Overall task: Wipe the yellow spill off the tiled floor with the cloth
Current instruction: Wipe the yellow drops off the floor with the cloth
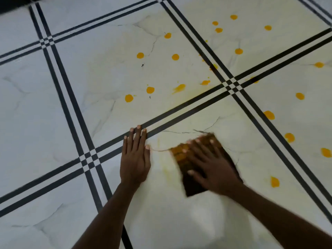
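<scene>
A dark brown cloth point(183, 159), stained yellow along its far edge, lies flat on the white marble-look tiled floor point(53, 123). My right hand point(210, 166) presses down on the cloth with fingers spread; the hand and cloth are motion-blurred. My left hand point(135, 155) rests flat on the floor just left of the cloth, fingers together, holding nothing. Several round yellow drops of the spill point(150, 90) dot the tiles beyond and to the right of the cloth. Faint yellow smears point(167, 169) mark the floor between my hands.
Double black grout stripes point(179, 108) cross the floor and meet at an intersection point(231, 84) above the cloth. More yellow drops point(289, 137) lie on the tiles at the right. A dark edge point(10, 2) shows at the top left corner.
</scene>
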